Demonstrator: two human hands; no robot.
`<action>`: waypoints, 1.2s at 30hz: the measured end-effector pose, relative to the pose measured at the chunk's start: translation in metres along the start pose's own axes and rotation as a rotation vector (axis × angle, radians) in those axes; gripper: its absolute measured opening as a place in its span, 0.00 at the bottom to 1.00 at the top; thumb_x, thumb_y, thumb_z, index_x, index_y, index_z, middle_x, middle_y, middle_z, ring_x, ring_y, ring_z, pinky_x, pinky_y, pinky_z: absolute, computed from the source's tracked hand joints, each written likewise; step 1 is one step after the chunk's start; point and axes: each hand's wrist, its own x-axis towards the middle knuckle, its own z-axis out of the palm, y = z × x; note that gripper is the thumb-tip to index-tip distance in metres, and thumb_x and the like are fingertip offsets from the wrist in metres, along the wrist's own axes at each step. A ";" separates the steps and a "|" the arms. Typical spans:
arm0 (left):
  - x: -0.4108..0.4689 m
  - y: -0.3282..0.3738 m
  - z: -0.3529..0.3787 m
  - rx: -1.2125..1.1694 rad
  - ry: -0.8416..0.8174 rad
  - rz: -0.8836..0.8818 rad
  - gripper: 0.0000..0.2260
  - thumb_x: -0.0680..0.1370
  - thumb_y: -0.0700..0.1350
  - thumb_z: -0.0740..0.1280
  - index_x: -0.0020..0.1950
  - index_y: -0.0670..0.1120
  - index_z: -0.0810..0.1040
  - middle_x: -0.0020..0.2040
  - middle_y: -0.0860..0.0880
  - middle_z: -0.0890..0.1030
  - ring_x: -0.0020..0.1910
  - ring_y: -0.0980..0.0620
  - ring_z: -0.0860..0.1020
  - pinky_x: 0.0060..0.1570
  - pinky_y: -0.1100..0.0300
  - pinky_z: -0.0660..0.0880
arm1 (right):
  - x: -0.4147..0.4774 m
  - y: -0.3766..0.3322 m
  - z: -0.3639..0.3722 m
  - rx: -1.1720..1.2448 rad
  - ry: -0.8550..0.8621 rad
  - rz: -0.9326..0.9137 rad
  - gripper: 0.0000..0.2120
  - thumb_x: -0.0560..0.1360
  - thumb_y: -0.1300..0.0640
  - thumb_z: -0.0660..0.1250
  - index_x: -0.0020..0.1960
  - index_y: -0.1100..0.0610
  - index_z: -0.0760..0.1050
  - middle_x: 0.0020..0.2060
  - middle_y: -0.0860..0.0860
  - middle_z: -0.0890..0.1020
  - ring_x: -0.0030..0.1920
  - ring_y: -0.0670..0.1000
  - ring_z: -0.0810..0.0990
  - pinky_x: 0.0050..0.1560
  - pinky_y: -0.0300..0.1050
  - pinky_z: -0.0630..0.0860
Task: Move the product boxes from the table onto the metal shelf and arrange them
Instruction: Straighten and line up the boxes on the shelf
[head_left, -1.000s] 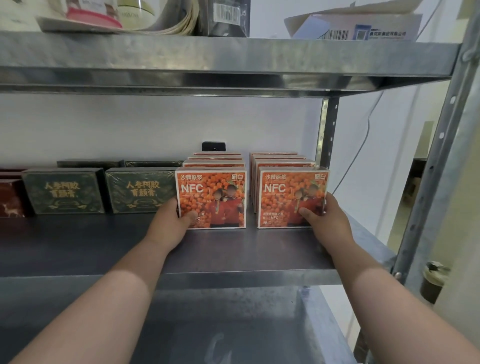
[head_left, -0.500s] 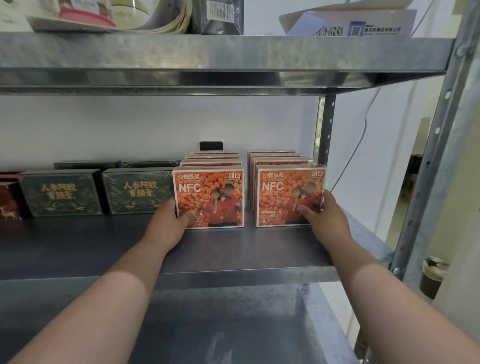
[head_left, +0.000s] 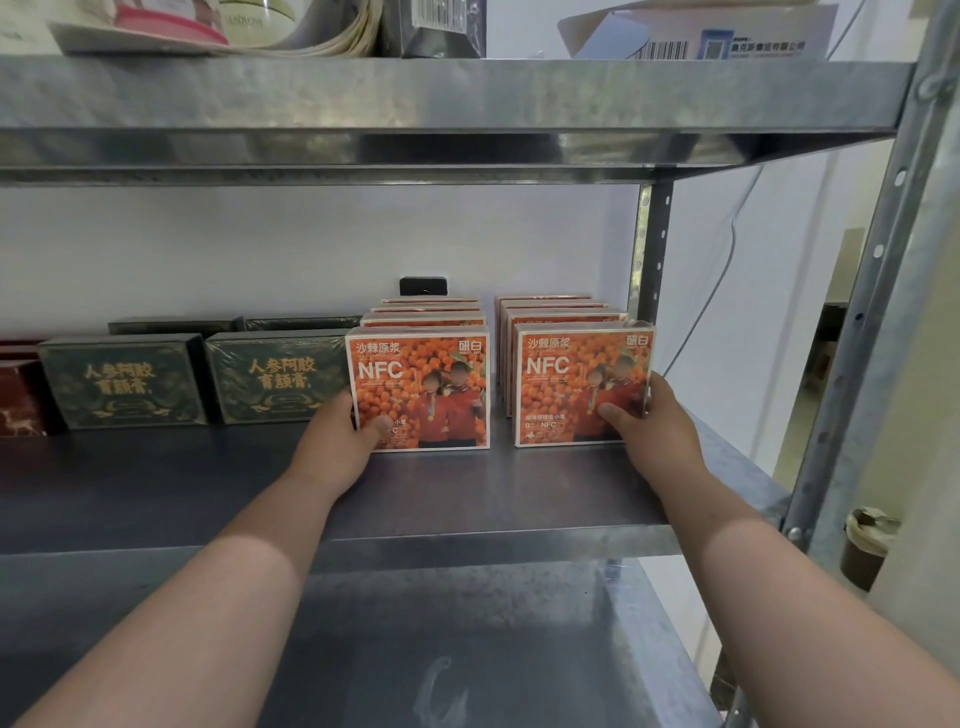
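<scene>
Both hands grip boxes on the metal shelf (head_left: 467, 540): left hand (head_left: 337, 441) clasps the front orange box of the left row (head_left: 421, 387), right hand (head_left: 652, 431) clasps the front orange box of the right row (head_left: 582, 382). 2 upright rows stand beside the green boxes (head_left: 280, 382).

Both arms stretched out forward, bare forearms. Left hand (head_left: 340, 441) curled with thumb pressing up front, right hand (head_left: 652, 431) doing the same, fingers wrapped round the far side.
</scene>
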 end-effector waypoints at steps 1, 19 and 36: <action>0.000 0.000 0.000 -0.002 0.000 0.004 0.10 0.79 0.47 0.69 0.59 0.50 0.75 0.53 0.52 0.77 0.56 0.48 0.76 0.53 0.56 0.68 | 0.000 0.000 0.000 0.001 -0.001 -0.001 0.21 0.78 0.50 0.71 0.68 0.48 0.69 0.64 0.50 0.81 0.62 0.58 0.79 0.55 0.50 0.72; 0.001 0.000 0.000 -0.015 -0.009 0.004 0.08 0.79 0.47 0.70 0.56 0.52 0.75 0.54 0.51 0.78 0.55 0.50 0.76 0.54 0.55 0.69 | 0.002 0.001 0.000 -0.002 -0.007 0.000 0.22 0.79 0.50 0.70 0.70 0.48 0.68 0.65 0.50 0.80 0.64 0.58 0.78 0.60 0.53 0.73; -0.006 0.010 -0.001 -0.144 0.018 -0.045 0.07 0.79 0.51 0.69 0.55 0.53 0.75 0.45 0.62 0.76 0.43 0.62 0.73 0.42 0.62 0.68 | -0.004 0.003 0.000 0.101 -0.013 -0.022 0.17 0.76 0.50 0.68 0.63 0.43 0.70 0.49 0.42 0.80 0.51 0.50 0.79 0.53 0.47 0.72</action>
